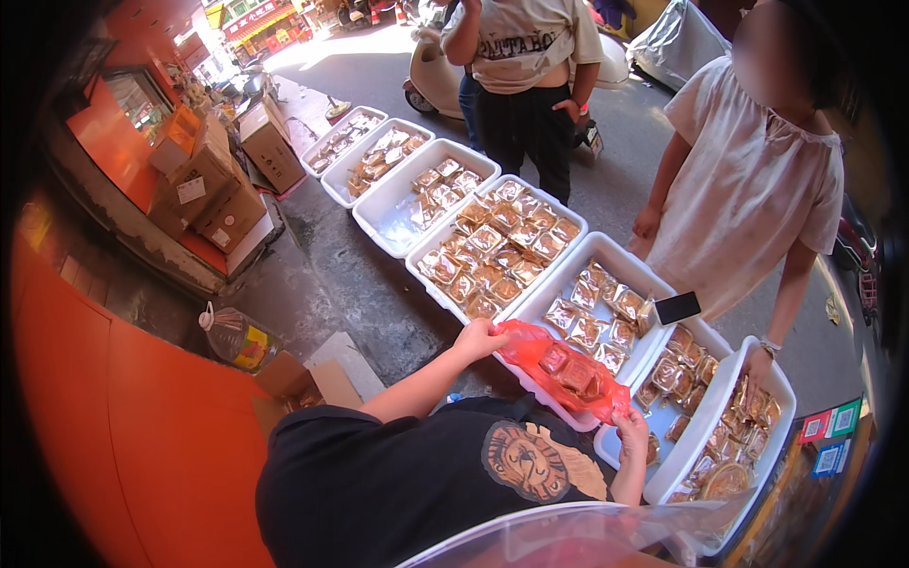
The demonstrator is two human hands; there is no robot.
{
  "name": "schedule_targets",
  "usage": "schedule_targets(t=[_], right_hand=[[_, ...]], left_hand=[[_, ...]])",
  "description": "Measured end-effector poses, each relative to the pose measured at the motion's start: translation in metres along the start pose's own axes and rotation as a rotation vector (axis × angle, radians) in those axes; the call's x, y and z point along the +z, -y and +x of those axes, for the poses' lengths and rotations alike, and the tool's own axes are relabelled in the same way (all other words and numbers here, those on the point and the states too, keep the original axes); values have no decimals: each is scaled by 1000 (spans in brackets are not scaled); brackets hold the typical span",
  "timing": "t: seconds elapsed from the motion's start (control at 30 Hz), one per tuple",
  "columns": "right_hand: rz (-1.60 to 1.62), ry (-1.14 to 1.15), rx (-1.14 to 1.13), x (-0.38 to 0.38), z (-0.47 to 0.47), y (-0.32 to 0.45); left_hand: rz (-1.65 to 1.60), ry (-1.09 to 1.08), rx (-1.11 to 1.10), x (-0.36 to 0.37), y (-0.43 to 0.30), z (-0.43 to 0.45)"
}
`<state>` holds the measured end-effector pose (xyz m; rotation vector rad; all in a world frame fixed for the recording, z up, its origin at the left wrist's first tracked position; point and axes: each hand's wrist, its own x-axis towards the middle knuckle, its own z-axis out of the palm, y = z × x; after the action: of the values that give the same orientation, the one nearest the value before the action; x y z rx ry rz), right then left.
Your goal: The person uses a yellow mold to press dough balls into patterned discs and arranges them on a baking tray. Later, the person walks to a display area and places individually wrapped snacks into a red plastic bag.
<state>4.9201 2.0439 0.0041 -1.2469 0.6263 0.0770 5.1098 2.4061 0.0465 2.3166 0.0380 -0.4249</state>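
Note:
A red translucent plastic bag (529, 334) is stretched between my two hands, with a few individually wrapped square pastries (579, 375) showing inside it. My left hand (480, 341) pinches the bag's far-left end, and my right hand (630, 431) grips its right end. The bag hangs over the near edge of a white plastic tub (522, 380) that holds wrapped pastries (588, 330). Left of it, a fuller tub (417, 273) is packed with clear-wrapped pastries (486, 238). My right hand is close to another white tub (609, 444) of pastries.
More white tubs (376, 238) run away to the upper left. A customer's hand (758, 370) reaches into the rightmost tub (785, 426). A smartphone (677, 307) rests on a tub rim. Cardboard boxes (206, 188), a large plastic bottle (238, 337) and an open carton (334, 390) stand left.

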Motion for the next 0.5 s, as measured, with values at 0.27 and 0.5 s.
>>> schedule_targets(t=[0.27,0.5], right_hand=[[-22,-73,9,-4,-1,-5],[-2,-22,-65,-3,0,2]], left_hand=[[7,20,23,4,-9,7],[-575,205,-201,6,-17,1]])
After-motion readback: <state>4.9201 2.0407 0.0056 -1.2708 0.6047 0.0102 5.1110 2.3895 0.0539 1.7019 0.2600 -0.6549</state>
